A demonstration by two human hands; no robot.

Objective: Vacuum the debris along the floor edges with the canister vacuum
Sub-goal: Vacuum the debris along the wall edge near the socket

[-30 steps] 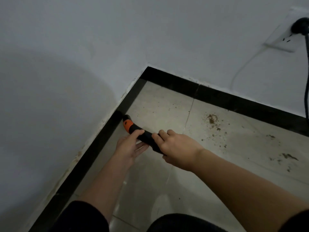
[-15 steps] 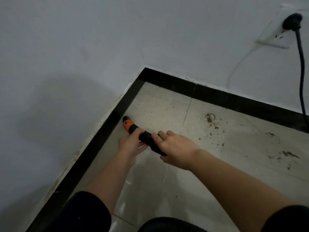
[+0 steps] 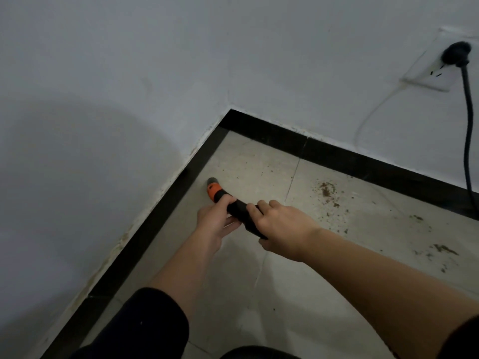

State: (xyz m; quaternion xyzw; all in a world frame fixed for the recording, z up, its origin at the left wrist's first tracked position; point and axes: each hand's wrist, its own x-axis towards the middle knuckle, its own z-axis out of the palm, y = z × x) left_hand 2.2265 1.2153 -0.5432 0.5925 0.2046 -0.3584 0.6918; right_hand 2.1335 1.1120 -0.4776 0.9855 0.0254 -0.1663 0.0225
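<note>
— Two hands on the nozzle (image 3: 237,208), is it?
— Both. The left hand (image 3: 213,224) wraps it just behind the orange collar (image 3: 214,190); the right hand (image 3: 281,225) clamps the black tube further back. They sit side by side along it, close together, fingers curled round.
— Where's it pointing?
— Up and to the left, away from the person, toward the left skirting (image 3: 155,224). The tip sits low over the floor (image 3: 246,294), just beside that black strip and short of the corner. Whether it touches the tile I can't tell.
— And the debris (image 3: 327,190)?
— The other way. The thickest brown scatter lies to the right of the hands, near the far skirting (image 3: 337,159), with more patches further right. So the mouth faces away from it.
— Which hand's nearer?
— The right, clearly. I'd guess the next move is a swing of the tip to the right, pivoting about the right hand while the left steers the front round.
— Anything in the way?
— A black cord (image 3: 468,130) hangs from the socket (image 3: 425,73) down to the skirting at the far right, past the crumbs. Best to stop the sweep short of it.
</note>
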